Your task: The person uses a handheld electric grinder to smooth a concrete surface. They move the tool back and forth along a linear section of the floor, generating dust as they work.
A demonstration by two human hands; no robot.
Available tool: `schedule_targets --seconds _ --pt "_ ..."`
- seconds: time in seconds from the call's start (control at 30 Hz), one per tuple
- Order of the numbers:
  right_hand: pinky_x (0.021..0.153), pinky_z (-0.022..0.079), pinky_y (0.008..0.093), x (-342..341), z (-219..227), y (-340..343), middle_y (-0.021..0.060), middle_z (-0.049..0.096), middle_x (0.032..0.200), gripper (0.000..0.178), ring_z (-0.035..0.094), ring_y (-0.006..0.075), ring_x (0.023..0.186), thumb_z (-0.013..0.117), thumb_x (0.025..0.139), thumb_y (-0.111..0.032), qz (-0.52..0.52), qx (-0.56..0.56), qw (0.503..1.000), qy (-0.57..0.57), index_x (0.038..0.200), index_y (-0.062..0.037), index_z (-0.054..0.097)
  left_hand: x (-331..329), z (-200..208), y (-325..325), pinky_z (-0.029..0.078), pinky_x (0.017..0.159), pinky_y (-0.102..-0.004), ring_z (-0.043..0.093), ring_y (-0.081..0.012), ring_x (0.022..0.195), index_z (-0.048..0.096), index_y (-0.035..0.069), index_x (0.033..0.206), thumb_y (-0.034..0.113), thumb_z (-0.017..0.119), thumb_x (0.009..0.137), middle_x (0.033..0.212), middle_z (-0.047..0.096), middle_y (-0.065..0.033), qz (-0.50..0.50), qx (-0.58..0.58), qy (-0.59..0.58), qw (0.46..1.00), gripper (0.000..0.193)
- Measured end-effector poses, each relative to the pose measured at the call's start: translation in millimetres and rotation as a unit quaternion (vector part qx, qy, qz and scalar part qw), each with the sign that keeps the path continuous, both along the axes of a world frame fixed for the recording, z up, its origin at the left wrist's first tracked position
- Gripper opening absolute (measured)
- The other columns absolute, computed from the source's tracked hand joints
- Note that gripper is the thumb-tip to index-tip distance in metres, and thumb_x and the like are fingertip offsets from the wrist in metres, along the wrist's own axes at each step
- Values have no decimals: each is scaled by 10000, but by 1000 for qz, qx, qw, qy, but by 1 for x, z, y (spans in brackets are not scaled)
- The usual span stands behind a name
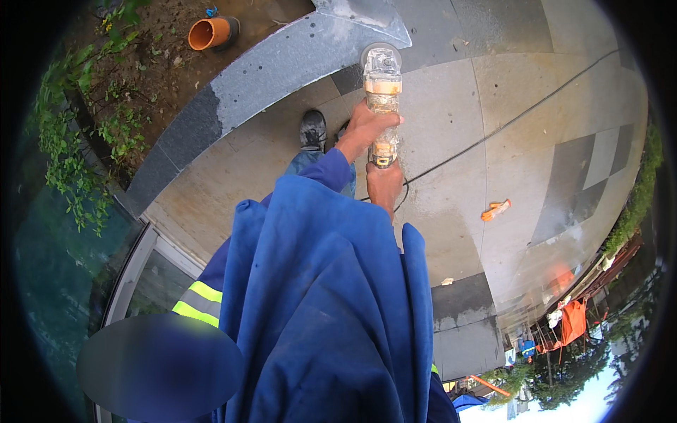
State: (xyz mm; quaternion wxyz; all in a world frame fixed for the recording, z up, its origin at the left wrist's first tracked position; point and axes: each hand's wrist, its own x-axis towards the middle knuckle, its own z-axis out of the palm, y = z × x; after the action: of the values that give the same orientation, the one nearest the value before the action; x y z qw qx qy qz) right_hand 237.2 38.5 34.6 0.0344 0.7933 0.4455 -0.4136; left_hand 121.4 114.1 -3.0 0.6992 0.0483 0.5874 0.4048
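An angle grinder (383, 99), dusty and worn with yellowish patches, is held out in front of me by both hands. Around the middle of its body wraps my left hand (368, 128). Farther back, my right hand (384, 185) grips the rear end, with its fingers partly hidden. The grinder's round head lies beside the corner of a grey stone coping (282, 67); whether the disc touches the stone I cannot tell. A black power cord (486, 139) runs from the tool's rear across the paving to the upper right.
An orange pipe (210, 33) stands in the soil bed beyond the coping, near leafy plants (74, 162). An orange-and-white work glove (496, 209) lies on the paving (444, 169) to the right. My shoe (313, 130) is close to the coping. A blue cloth (324, 296) covers my front.
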Motion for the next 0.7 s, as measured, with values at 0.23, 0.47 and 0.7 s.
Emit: schedule_targets --seconds 0.23,0.47,0.7 --pt "852 541 558 1 4 18 289 737 952 457 710 485 951 739 778 -207 -10 13 1000 8 1151 46 661 10 -1 20 555 852 -381 664 -197 947 600 19 1248 113 838 769 1088 662 -79 3 9 -8 1000 543" --pt "842 544 560 -17 3 -16 293 739 954 461 708 494 954 747 787 -219 30 7 999 -8 1168 31 676 -16 5 -22 560 798 -382 659 -192 911 603 20 1200 115 806 816 1025 645 -69 64 1 -25 998 445" --pt "843 543 558 12 1 -9 291 739 956 450 708 493 955 748 789 -221 17 26 999 -14 1160 24 682 14 -1 -12 562 780 -377 662 -187 898 610 24 1193 107 814 802 1013 652 -68 65 1 -19 998 448"
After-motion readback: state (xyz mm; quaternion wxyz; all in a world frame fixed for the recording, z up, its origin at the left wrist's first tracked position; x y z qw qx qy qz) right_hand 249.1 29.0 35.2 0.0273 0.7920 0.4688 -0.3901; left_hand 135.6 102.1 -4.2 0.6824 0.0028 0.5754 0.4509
